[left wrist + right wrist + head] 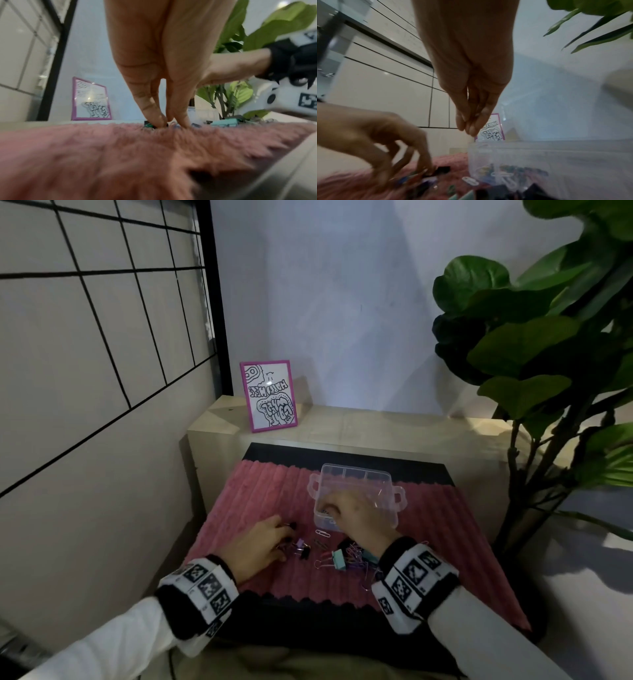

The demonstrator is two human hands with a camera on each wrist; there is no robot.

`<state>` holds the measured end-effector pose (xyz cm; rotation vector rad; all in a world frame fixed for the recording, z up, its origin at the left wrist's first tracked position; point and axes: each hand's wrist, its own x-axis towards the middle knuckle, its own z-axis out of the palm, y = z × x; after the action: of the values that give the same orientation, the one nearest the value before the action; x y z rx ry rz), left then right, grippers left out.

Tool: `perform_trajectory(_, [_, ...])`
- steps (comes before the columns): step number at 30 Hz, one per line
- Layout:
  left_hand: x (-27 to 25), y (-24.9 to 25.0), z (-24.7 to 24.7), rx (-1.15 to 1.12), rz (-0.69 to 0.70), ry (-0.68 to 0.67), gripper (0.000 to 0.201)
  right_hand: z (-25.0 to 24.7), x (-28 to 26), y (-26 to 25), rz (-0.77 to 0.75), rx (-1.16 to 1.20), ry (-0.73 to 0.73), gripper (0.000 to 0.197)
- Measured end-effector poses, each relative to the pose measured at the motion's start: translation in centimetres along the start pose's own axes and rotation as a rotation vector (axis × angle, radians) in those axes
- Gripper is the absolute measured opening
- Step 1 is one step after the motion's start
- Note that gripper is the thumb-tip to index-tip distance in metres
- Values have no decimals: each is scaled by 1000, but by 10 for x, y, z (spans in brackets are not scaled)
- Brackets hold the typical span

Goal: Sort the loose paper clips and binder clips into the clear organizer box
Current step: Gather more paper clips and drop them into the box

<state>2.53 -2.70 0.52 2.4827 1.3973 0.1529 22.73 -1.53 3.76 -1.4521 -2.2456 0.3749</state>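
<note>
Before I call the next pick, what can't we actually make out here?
- Head view: right hand covers the organizer box's near-left compartment.
- Right wrist view: right fingertips bunched; whether they hold a clip is unclear.
- Left wrist view: left fingers hide the clip they touch.
- Clips in box: blurred, uncountable.

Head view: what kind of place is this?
Likely a home or office corner, staged for recording: a low black table with a pink rug, a framed drawing on a pale ledge, and a leafy plant beside it.
</note>
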Motion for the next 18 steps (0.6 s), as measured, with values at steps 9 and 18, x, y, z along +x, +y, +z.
perform_trajectory(9, [6, 17, -1, 45, 6, 3, 22, 48, -10, 6, -97, -300, -320, 29])
perform_trajectory(18, [15, 4, -6, -45, 31, -58, 17, 32, -8, 6, 58, 159, -306, 13])
